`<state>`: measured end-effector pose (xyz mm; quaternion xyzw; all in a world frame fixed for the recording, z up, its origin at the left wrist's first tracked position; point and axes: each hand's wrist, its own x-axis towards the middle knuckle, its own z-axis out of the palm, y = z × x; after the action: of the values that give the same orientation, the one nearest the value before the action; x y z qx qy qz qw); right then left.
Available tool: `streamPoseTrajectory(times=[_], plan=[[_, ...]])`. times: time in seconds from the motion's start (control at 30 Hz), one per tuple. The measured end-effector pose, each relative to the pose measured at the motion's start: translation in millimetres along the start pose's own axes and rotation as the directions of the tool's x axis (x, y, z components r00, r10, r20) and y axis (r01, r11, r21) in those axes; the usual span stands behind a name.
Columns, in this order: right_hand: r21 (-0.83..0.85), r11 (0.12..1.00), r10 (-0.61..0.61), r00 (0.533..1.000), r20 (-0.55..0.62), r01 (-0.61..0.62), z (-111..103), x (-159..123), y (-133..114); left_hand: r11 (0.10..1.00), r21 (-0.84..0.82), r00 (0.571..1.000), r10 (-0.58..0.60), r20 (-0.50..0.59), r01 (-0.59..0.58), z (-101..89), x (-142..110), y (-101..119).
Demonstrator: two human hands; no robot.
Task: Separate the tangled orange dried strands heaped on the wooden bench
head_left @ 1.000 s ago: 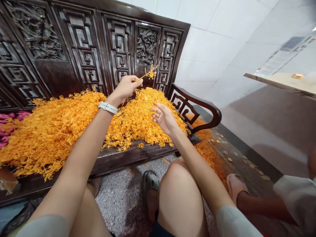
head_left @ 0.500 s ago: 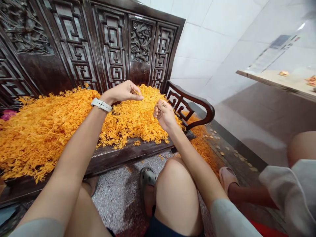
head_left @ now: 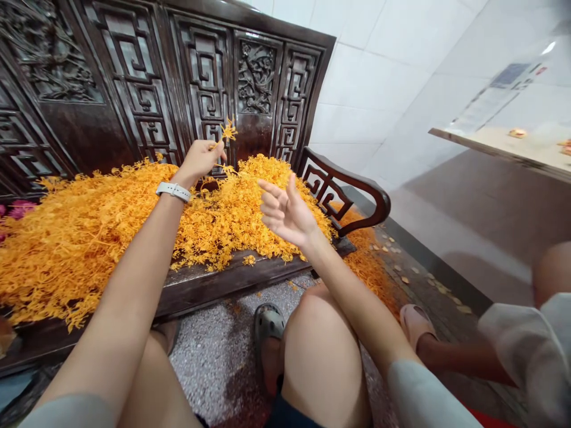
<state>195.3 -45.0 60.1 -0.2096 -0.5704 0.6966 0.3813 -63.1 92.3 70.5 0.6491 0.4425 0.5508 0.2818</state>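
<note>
My left hand (head_left: 200,159), with a pale watch band on its wrist, pinches a small yellow-orange flower sprig (head_left: 229,130) by its stem. The sprig's spiky head points up in front of the dark bench back. Over the right part of the flower heap (head_left: 250,208), my right hand (head_left: 289,211) is held palm up, its fingers apart and nothing seen in it. The heap spreads along the seat, and its larger part (head_left: 89,238) lies beneath and left of my left forearm.
The carved wooden bench (head_left: 200,291) has a curved armrest (head_left: 375,196) at its right end. More orange pieces (head_left: 370,273) lie on the floor beyond it. A ledge (head_left: 495,145) juts from the right. Another person's leg and shoe (head_left: 418,327) are at my right.
My left hand has moved left and slightly up with the flower sprig, which now shows clearly. My right hand has gone from closed fingers to spread ones.
</note>
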Motion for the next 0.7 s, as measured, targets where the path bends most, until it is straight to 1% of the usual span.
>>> streamPoseTrajectory(times=[0.03,0.07,0.1,0.2,0.27,0.3,0.43,0.47,0.5,0.53,0.6,0.67,0.7], plan=[[0.05,0.998,-0.031,0.983,-0.183,0.041,-6,4,3,1.0,-0.009,1.0,0.009,-0.014,-0.009,-0.7,1,1],[0.077,0.996,-0.023,0.954,-0.298,0.048,-11,8,6,1.0,-0.016,1.0,0.019,-0.016,-0.019,-0.7,2,3],[0.099,0.994,-0.006,0.931,-0.365,0.046,-15,11,9,0.999,-0.019,1.0,0.028,-0.013,-0.028,-0.1,3,6],[0.153,0.986,0.007,0.896,-0.443,0.068,-24,15,16,0.998,-0.028,0.999,0.049,0.022,-0.048,4.7,4,18],[0.184,0.977,0.003,0.861,-0.508,0.106,-30,18,19,0.998,-0.043,0.998,0.049,0.048,-0.047,8.8,2,25],[0.206,0.973,0.022,0.841,-0.541,0.106,-34,19,20,0.998,-0.048,0.997,0.044,0.062,-0.041,10.6,1,29],[0.295,0.955,0.173,0.756,-0.632,0.028,-47,22,28,0.999,-0.019,0.993,0.033,0.116,-0.031,14.9,-5,45],[0.29,0.957,0.185,0.735,-0.652,0.016,-50,23,30,0.999,-0.003,0.991,0.039,0.132,-0.039,15.4,-6,50],[0.265,0.964,0.173,0.718,-0.674,0.017,-52,23,32,0.998,0.018,0.988,0.05,0.148,-0.053,16.1,-8,54],[0.225,0.974,0.14,0.709,-0.691,0.027,-54,22,33,0.996,0.044,0.984,0.065,0.165,-0.074,17.1,-9,57],[0.091,0.993,0.015,0.716,-0.698,0.069,-55,20,34,0.988,0.098,0.976,0.103,0.193,-0.123,20.4,-11,63],[-0.126,0.985,-0.173,0.728,-0.664,0.119,-51,16,32,0.977,0.136,0.969,0.132,0.209,-0.163,26.1,-13,66],[-0.264,0.955,-0.276,0.729,-0.627,0.135,-49,14,30,0.973,0.15,0.966,0.14,0.216,-0.175,29.7,-14,67]])
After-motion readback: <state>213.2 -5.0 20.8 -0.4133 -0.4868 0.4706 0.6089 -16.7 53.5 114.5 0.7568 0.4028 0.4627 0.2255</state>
